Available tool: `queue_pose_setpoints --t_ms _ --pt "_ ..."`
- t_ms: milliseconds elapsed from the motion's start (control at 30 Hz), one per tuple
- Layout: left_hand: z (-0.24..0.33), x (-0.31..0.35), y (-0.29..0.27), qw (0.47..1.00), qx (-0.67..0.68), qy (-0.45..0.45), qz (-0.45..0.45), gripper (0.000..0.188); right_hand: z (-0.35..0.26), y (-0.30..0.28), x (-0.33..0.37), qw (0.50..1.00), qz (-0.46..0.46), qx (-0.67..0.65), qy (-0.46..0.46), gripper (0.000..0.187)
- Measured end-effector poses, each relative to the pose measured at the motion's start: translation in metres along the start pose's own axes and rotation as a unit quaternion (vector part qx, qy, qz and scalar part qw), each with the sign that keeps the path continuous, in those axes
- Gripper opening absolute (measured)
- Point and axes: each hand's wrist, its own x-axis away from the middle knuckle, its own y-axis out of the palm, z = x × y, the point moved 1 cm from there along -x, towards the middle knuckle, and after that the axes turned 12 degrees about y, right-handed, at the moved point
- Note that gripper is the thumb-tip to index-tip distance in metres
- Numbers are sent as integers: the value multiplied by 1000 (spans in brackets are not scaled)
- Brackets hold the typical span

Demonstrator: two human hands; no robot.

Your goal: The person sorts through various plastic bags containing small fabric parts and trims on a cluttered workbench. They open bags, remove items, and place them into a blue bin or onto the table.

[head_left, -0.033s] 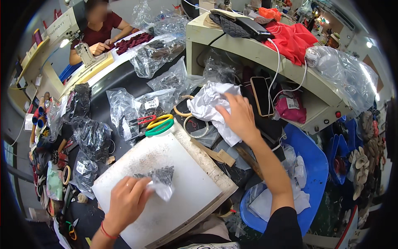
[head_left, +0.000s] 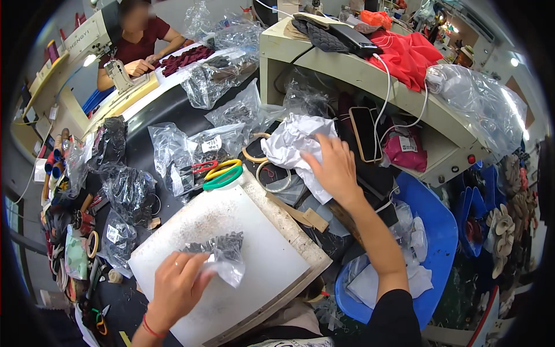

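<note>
- Your two hands: the left (head_left: 176, 283) has curled fingers and the thumb slightly apart, at the side of one small clear bag (head_left: 230, 261); you can't tell whether they pinch it.
- Your right hand (head_left: 336, 173) is open, fingers and thumb spread over one crumpled white sheet (head_left: 289, 141); contact is unclear.
- The bag, with dark pieces too bunched to count, is over the middle of your one white board (head_left: 272, 248).
- By the board's far corner: three coloured handles (head_left: 222, 178), red, yellow and green.
- Past its far-right edge: two rings (head_left: 254, 155); beyond its right corner, one blue bin (head_left: 436, 248).
- Since the earlier frame, your left thumb sits lower, the bag's clear end reaches lower, and your right hand has shifted slightly rightward.
</note>
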Motion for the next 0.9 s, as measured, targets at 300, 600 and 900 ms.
queue_pose_setpoints --t_ms 300,600,900 --pt "15 23 21 999 39 -28 -13 38 4 66 89 981 93 77 -153 25" --pt "18 26 26 999 36 -31 -14 36 3 66 93 988 60 1 -144 18" --pt "23 20 6 996 85 -22 -32 41 8 16 74 975 205 -87 -17 77"
